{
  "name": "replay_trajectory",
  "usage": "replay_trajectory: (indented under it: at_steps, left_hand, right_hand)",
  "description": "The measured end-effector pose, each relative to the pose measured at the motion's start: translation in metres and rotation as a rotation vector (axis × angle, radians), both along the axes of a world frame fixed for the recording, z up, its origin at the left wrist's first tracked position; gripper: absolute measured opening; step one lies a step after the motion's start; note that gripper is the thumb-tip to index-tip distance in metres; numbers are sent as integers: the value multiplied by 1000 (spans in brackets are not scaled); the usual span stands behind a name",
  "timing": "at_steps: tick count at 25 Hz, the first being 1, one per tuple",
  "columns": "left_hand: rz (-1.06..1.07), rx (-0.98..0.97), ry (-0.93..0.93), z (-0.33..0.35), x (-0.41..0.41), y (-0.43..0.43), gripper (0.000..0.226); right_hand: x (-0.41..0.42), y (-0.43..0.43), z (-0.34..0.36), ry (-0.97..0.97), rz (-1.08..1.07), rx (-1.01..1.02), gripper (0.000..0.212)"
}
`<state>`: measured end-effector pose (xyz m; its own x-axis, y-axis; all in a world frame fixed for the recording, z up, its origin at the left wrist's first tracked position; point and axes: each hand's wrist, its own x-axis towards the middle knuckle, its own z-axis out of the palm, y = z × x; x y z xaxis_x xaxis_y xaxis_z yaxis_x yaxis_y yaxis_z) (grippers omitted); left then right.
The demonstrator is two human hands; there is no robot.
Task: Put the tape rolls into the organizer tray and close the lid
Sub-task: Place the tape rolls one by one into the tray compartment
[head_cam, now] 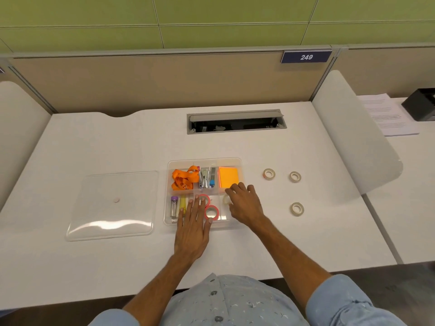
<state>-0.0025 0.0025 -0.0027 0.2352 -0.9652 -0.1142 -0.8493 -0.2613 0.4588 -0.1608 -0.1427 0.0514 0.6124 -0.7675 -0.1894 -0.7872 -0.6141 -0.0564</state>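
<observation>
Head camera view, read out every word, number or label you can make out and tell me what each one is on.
"249": white digits on the dark blue plate fixed at the top of the beige partition.
Printed sheets on the neighbouring desk: lines of text, too small and blurred to read.
Organizer tray, its contents, the clear lid and the tape rolls: no readable text.

The right hand (244,205) half hides a pale tape roll (226,199).

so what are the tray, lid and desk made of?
Tray: clear plastic, probably rigid; contents show through its walls. Lid: the same clear plastic, glossy, with light glare along the near edge. Desk: matte white, probably laminate; no glare.
</observation>
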Motion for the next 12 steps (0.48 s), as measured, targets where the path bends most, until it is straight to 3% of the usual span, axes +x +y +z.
replay_trajectory:
  at_steps: [6,12]
  left_hand:
    - [-1,24,-14,-2,0,-2,69]
    - [0,-6,-6,-3,0,-1,67]
  right_hand:
    - [-9,2,3,-119,-68,-14,39]
    - [-44,-20,8,-246,-315,-44,35]
